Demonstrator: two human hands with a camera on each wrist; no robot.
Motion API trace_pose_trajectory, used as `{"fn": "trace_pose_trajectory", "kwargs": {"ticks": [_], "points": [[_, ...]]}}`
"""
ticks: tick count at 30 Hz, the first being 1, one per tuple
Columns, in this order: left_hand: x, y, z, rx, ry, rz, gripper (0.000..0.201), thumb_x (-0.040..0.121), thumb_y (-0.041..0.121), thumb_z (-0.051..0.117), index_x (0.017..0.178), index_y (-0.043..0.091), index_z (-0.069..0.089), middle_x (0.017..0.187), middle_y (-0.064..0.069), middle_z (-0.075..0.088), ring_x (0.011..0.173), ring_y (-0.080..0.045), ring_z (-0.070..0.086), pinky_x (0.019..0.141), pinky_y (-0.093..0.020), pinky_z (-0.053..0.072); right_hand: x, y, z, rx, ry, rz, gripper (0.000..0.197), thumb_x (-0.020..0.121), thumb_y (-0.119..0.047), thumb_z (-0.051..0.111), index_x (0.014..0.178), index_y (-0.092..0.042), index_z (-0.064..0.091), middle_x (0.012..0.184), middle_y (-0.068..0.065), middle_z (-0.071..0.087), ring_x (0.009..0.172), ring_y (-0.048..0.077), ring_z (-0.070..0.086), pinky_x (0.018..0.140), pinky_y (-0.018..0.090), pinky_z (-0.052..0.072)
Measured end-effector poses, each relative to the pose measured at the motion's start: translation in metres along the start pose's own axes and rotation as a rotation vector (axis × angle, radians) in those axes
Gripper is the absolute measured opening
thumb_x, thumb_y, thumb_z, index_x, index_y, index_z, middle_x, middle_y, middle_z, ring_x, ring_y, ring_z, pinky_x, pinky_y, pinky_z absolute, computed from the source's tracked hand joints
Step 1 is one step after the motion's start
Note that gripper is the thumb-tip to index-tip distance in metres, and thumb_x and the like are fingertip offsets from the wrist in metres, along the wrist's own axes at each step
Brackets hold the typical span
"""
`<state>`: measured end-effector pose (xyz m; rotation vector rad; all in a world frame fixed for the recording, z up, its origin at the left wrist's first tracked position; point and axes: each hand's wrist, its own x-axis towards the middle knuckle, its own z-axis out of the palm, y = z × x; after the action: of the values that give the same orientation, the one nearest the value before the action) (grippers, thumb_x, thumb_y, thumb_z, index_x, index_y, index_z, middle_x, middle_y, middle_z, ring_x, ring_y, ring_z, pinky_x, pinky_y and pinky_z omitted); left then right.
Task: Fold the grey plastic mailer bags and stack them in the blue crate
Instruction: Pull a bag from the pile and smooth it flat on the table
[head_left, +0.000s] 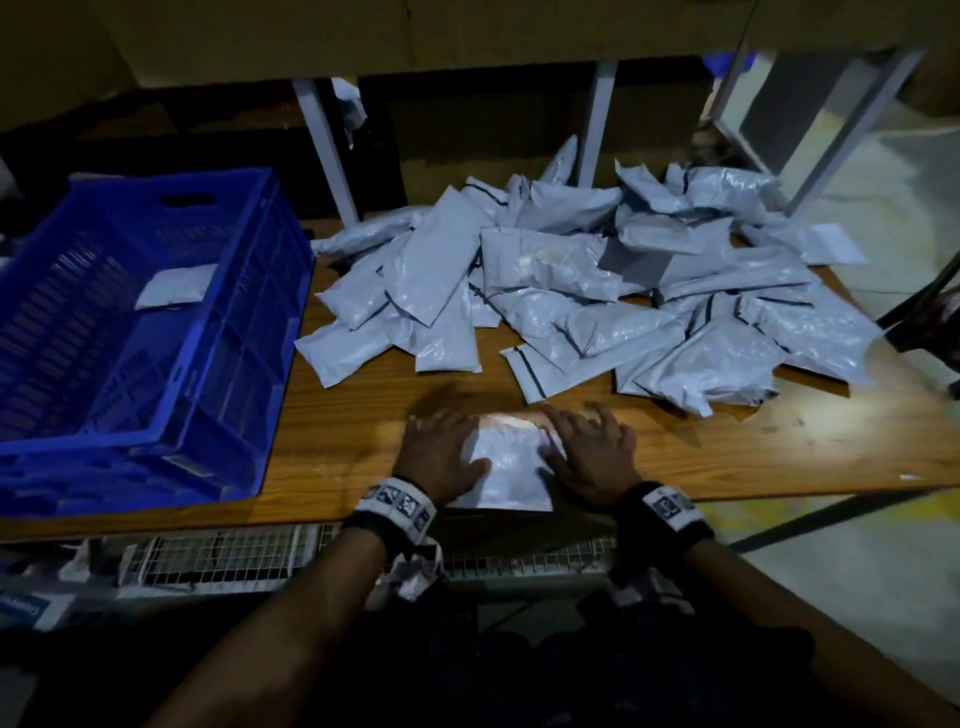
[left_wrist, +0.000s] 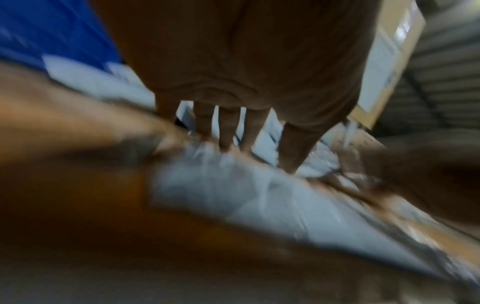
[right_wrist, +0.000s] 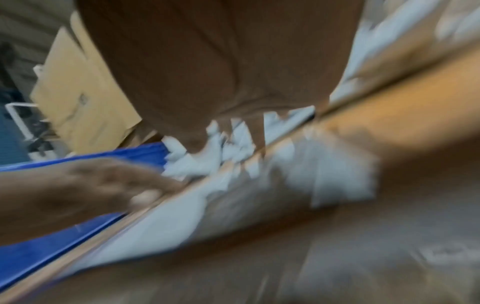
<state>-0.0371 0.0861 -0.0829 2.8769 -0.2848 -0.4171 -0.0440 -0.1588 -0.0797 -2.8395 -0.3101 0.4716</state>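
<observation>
Both wrist views motion-blurred. Hands (head_left: 441, 457) cover mailer (head_left: 506, 470) sides at table (head_left: 363, 415) near edge. Crate (head_left: 156, 332) cut by left edge.

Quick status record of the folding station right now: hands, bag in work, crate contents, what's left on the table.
left hand: flat, fingers spread, pressing the left side of the bag in work
right hand: flat, fingers spread, pressing its right side
bag in work: grey mailer at the near edge of the wooden table, between both hands
blue crate: on the table's left end, one folded bag lying inside
pile of mailers: loose, unfolded, overlapping, beyond the hands
</observation>
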Motion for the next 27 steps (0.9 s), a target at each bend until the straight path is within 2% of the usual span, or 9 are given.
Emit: {"fn": "trace_pose_trajectory", "kwargs": {"ticks": [3, 8, 11, 14, 18, 20, 22, 25, 27], "points": [[0.005, -0.012, -0.028, 0.069, 0.008, -0.012, 0.059, 0.079, 0.054, 0.074, 0.132, 0.031, 0.061, 0.133, -0.001, 0.063, 0.124, -0.032, 0.056, 0.099, -0.043, 0.047, 0.007, 0.009, -0.020, -0.156, -0.012, 0.027, 0.067, 0.096, -0.039, 0.061, 0.154, -0.039, 0.029, 0.155, -0.001, 0.037, 0.147, 0.037, 0.020, 0.110, 0.057, 0.028], [0.014, -0.011, -0.050, 0.030, -0.080, -0.078, 0.050, 0.071, 0.046, 0.087, 0.116, 0.034, 0.069, 0.113, 0.004, 0.072, 0.113, -0.026, 0.065, 0.094, -0.042, 0.051, 0.016, 0.005, -0.046, -0.117, -0.072, 0.007, 0.036, 0.088, -0.031, 0.071, 0.124, -0.034, 0.066, 0.118, 0.002, 0.067, 0.128, 0.035, 0.038, 0.095, 0.047, 0.041], [0.014, -0.012, -0.053, -0.013, 0.050, -0.030, 0.056, 0.069, 0.050, 0.087, 0.120, 0.036, 0.068, 0.119, 0.004, 0.066, 0.117, -0.023, 0.059, 0.095, -0.043, 0.051, 0.013, 0.006, -0.057, -0.017, 0.162, -0.099, 0.016, 0.081, -0.026, 0.074, 0.097, -0.025, 0.074, 0.094, 0.003, 0.063, 0.106, 0.038, 0.055, 0.082, 0.045, 0.050], [0.006, -0.007, -0.067, -0.004, 0.266, 0.011, 0.065, 0.070, 0.045, 0.086, 0.129, 0.036, 0.060, 0.128, 0.001, 0.056, 0.122, -0.027, 0.048, 0.100, -0.047, 0.044, 0.008, 0.006, -0.062, 0.116, 0.482, -0.268, 0.019, 0.077, -0.014, 0.075, 0.094, -0.021, 0.071, 0.101, 0.003, 0.060, 0.095, 0.030, 0.055, 0.076, 0.041, 0.047], [-0.009, -0.002, -0.079, 0.058, 0.645, 0.232, 0.020, 0.071, 0.015, 0.081, 0.085, 0.025, 0.073, 0.083, 0.004, 0.069, 0.084, -0.027, 0.063, 0.085, -0.042, 0.039, 0.001, 0.009, -0.063, 0.043, 0.742, -0.345, 0.025, 0.071, -0.001, 0.074, 0.084, -0.019, 0.063, 0.092, 0.002, 0.061, 0.087, 0.031, 0.053, 0.073, 0.036, 0.034], [-0.020, -0.001, -0.060, 0.060, 0.697, 0.279, 0.014, 0.071, 0.013, 0.078, 0.079, 0.024, 0.073, 0.078, 0.005, 0.067, 0.081, -0.025, 0.060, 0.085, -0.041, 0.037, -0.005, 0.018, -0.051, -0.008, 0.699, -0.345, 0.031, 0.062, 0.000, 0.075, 0.079, -0.021, 0.061, 0.089, 0.000, 0.061, 0.087, 0.030, 0.053, 0.073, 0.034, 0.029], [-0.034, -0.003, -0.025, 0.083, 0.629, 0.324, 0.010, 0.073, 0.016, 0.074, 0.079, 0.025, 0.073, 0.081, 0.004, 0.067, 0.085, -0.027, 0.060, 0.088, -0.045, 0.040, -0.016, 0.031, -0.032, -0.068, 0.514, -0.321, 0.030, 0.061, -0.009, 0.081, 0.080, -0.025, 0.064, 0.091, 0.000, 0.062, 0.091, 0.031, 0.054, 0.074, 0.038, 0.034], [-0.059, -0.010, 0.024, 0.056, 0.482, 0.343, 0.015, 0.071, 0.033, 0.082, 0.083, 0.028, 0.074, 0.090, 0.006, 0.069, 0.093, -0.024, 0.063, 0.094, -0.050, 0.043, -0.046, 0.043, -0.010, -0.161, 0.168, -0.127, 0.026, 0.072, -0.035, 0.082, 0.094, -0.034, 0.068, 0.115, -0.007, 0.064, 0.118, 0.029, 0.051, 0.089, 0.046, 0.039], [-0.064, -0.014, 0.034, -0.011, 0.493, 0.336, 0.025, 0.074, 0.043, 0.080, 0.090, 0.025, 0.075, 0.099, 0.004, 0.071, 0.097, -0.021, 0.063, 0.092, -0.044, 0.045, -0.060, 0.045, -0.007, -0.116, 0.144, -0.113, 0.031, 0.070, -0.032, 0.082, 0.099, -0.033, 0.069, 0.123, -0.005, 0.063, 0.123, 0.028, 0.051, 0.093, 0.046, 0.039]]}}
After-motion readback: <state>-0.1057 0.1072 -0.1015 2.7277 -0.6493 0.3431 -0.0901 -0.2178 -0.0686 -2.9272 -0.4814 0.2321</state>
